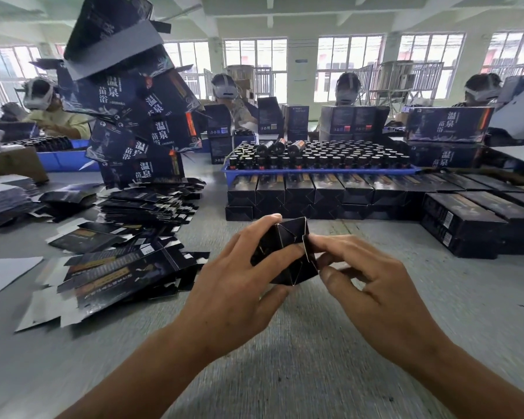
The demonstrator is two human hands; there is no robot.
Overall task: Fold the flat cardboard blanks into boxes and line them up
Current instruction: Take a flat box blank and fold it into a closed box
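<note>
Cardboard is everywhere: dark flat blanks (124, 267) lie fanned on the left of the bench (285, 343), a thicker heap (152, 201) sits behind them, and above that a leaning tower of printed cartons (133, 116) rises toward the ceiling. Straight ahead, folded boxes (315, 189) stand in a row, end faces toward the camera, with a second layer beneath; more boxes (466, 225) lie stacked on the right. Behind the row a blue tray (321, 170) holds many dark bottles (330, 155), a few lying on top. Further cartons (448, 124) stand at the far right. Another blue bin (64, 158) sits at far left, beside a brown carton (12, 167). Grey, ribbed covering lines the bench, and a pale sheet (3, 273) lies at its left edge. Four people wearing headsets sit across it, under large barred windows (254, 62) and a white beamed ceiling. Near the centre, both hands work one box (288, 252) held just above the bench, its end flaps part-folded and angled. The left hand (239, 276) grips it from the left, fingers curled over the top and thumb beneath. The right hand (366, 273) pinches a flap at the right edge between thumb and forefinger, other fingers loosely bent.
</note>
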